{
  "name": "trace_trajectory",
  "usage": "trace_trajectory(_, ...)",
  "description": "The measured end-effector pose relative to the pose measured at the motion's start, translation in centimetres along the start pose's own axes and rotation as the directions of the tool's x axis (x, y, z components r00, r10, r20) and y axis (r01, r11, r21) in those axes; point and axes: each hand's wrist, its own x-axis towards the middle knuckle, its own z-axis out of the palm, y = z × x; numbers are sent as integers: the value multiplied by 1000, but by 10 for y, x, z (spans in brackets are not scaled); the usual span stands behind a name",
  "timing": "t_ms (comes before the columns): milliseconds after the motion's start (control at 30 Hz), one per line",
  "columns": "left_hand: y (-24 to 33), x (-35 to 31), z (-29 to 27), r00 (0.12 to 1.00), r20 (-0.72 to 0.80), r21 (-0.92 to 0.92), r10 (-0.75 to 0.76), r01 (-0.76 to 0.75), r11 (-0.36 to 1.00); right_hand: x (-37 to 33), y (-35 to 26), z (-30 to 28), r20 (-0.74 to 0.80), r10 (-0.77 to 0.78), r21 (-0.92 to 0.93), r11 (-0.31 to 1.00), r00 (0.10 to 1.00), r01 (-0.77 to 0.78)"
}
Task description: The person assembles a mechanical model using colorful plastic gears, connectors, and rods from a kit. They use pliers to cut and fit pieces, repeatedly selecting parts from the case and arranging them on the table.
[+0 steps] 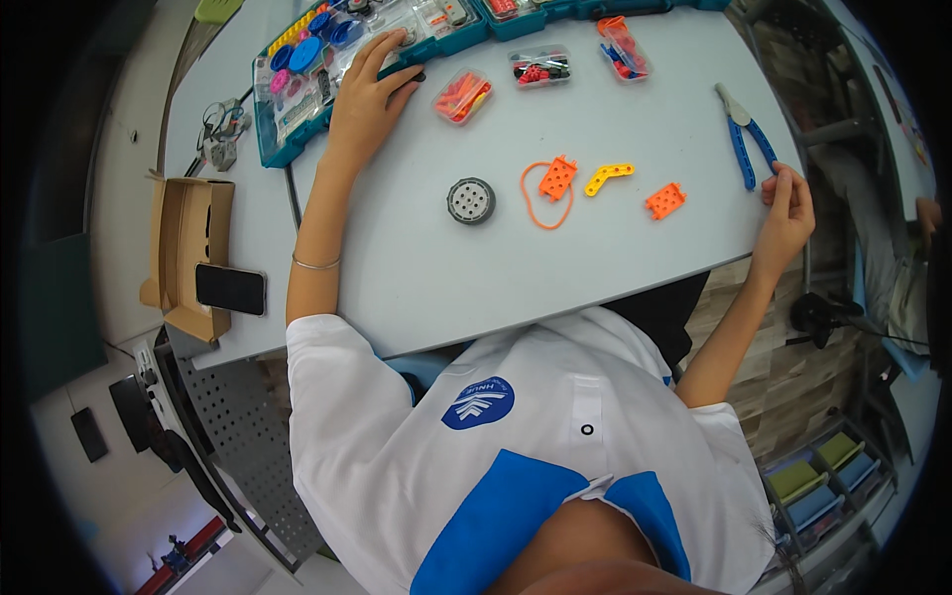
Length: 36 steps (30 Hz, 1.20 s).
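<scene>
My left hand [365, 107] reaches over the near rim of a teal case [283, 154] of building parts, its fingers stretched and apart. A small dark thing [418, 77] shows by its fingertips, too small to name. At the right edge of the table, my right hand [788, 210] pinches the handle end of blue-handled pliers [742, 124], which lie with grey jaws pointing away. Between my hands lie a grey wheel [470, 201], an orange perforated block [558, 178] beside an orange rubber band [529, 203], a bent yellow beam [608, 178] and a second orange block [665, 201].
Clear boxes of small parts stand toward the back: an orange-filled one [462, 96], a red-and-black one [541, 67] and a mixed one [624, 55]. An open cardboard box [188, 248] and a black phone [230, 289] are at the left. Grey electronic parts with wires [220, 139] lie beside the case.
</scene>
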Motion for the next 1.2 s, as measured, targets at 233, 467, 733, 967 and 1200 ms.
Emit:
trace_trajectory(233,-2,-1,0,1000,-16,-82,-5,4,997,0,2,0,8,7,-8,1000,1000,-7)
trace_trajectory(467,1,3,9,994,-103,-83,-29,21,996,-1,-4,0,10,16,-1,1000,1000,-16)
trace_trajectory(733,87,47,8,966,-162,-277,202,-241,930,-2,-5,0,24,16,17,1000,1000,-16)
trace_trajectory(967,104,80,11,898,-241,50,368,-367,929,1,-1,-2,20,19,47,999,1000,-20)
trace_trajectory(1200,96,22,-36,991,129,-258,38,-3,966,-2,-2,0,16,12,27,1000,1000,-12)
